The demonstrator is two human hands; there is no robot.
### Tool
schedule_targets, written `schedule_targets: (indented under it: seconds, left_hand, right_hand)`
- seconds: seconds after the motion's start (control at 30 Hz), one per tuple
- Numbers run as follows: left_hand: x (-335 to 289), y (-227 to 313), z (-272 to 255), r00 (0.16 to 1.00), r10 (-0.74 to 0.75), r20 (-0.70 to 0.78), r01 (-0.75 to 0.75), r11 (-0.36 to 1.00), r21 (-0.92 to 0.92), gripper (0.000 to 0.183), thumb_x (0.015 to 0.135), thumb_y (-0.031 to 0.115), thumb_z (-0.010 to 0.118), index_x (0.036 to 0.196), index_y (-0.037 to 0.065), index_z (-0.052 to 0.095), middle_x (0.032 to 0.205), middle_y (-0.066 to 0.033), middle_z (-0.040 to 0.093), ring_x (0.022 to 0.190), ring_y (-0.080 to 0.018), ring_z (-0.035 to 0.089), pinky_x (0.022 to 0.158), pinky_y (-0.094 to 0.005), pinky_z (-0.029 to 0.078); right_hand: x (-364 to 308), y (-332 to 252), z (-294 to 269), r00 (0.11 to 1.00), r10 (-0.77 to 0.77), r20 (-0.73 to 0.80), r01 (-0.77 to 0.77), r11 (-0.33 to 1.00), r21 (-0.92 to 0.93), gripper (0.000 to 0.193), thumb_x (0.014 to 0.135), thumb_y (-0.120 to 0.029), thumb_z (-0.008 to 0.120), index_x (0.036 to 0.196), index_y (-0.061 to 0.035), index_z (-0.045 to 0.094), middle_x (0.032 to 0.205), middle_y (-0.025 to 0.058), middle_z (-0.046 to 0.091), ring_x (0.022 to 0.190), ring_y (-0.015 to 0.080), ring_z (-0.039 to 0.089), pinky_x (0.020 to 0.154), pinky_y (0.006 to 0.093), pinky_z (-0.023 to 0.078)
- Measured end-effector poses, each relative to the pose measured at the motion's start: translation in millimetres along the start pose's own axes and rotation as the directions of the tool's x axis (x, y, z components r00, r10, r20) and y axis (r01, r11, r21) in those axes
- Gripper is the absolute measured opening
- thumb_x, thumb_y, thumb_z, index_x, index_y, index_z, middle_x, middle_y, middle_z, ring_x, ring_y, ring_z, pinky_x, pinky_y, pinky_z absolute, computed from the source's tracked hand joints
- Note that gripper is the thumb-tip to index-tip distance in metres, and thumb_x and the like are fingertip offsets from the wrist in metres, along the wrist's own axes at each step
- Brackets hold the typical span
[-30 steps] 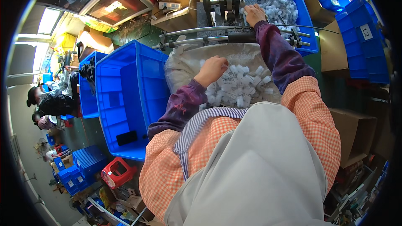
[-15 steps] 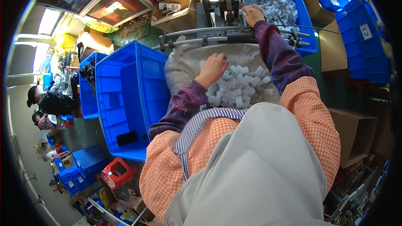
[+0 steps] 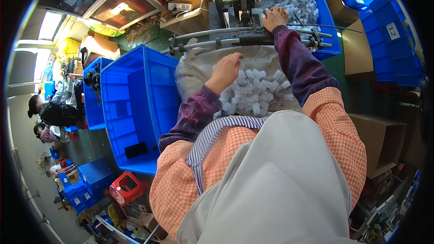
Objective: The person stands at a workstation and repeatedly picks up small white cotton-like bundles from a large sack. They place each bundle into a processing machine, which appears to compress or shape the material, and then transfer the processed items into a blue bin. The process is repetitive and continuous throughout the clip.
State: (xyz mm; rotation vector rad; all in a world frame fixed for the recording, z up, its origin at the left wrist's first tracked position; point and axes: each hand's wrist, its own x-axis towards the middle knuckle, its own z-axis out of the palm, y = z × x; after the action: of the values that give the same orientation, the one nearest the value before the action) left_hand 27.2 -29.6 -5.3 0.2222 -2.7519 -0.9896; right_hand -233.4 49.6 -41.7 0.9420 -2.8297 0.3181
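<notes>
Workshop floor: green, crowded with blue crates, cardboard boxes and, at lower left, a red stool (image 3: 128, 188).
Work in hand: seemingly feeding or steadying a small part at the dark metal machine (image 3: 239, 11), top centre; the next move calls for careful fingers close to its mechanism.
Right hand: upper centre, fingers bent at the machine's right side; whether they grip anything, I cannot tell.
Left hand (image 3: 224, 73): centre of the frame, loosely curled, raised over the pale sheet (image 3: 192, 70); any hold is unclear.
White ribbed pieces (image 3: 257, 92): heaped on the sheet, just below and right of the left hand, well below the right hand (image 3: 275, 18).
Second heap (image 3: 296, 4): similar pieces in a blue bin, upper right, just beyond the right hand.
</notes>
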Motion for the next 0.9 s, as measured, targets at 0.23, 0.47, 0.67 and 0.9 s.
schedule_targets:
  seconds: [0.23,0.47,0.67,0.9]
  left_hand:
    - [3,11,-1,1.000,-0.010,-0.015,0.009,1.000,-0.018,0.021,0.082,0.008,0.048,0.102,0.002,0.053,0.093,-0.0194,0.061,0.090,-0.0360,0.056,0.077,-0.0411,0.045]
    - [4,9,-7,0.993,-0.071,-0.089,0.057,0.986,-0.154,0.021,0.081,0.008,0.054,0.101,0.002,0.053,0.088,-0.0189,0.063,0.081,-0.0335,0.061,0.071,-0.0358,0.047]
    - [8,14,-8,0.988,-0.108,-0.106,0.085,0.976,-0.200,0.022,0.081,0.008,0.057,0.101,0.002,0.053,0.086,-0.0160,0.064,0.075,-0.0256,0.063,0.066,-0.0306,0.047]
    - [16,24,-5,0.990,-0.060,-0.131,0.030,0.975,-0.221,0.022,0.081,0.008,0.058,0.102,0.003,0.054,0.085,-0.0154,0.064,0.074,-0.0246,0.063,0.065,-0.0298,0.047]
  right_hand:
    - [0,-51,17,0.994,-0.079,-0.069,0.079,0.997,-0.012,0.028,0.081,-0.028,0.047,0.094,-0.0091,0.063,0.105,0.0089,0.055,0.109,0.0281,0.039,0.092,0.0455,0.025]
    - [-1,-25,10,0.995,-0.088,-0.054,0.085,0.994,-0.063,0.027,0.080,-0.027,0.048,0.095,-0.0104,0.063,0.104,0.0089,0.055,0.106,0.0278,0.043,0.092,0.0462,0.026]
    - [9,25,4,0.996,-0.065,0.054,0.062,0.996,0.057,0.028,0.080,-0.026,0.047,0.101,-0.0133,0.061,0.109,0.0113,0.055,0.107,0.0273,0.050,0.086,0.0464,0.032]
    - [33,47,-41,0.991,0.048,0.121,-0.004,0.941,-0.338,0.020,0.080,-0.018,0.049,0.096,-0.0163,0.061,0.099,0.0099,0.062,0.087,0.0222,0.063,0.074,0.0418,0.041]
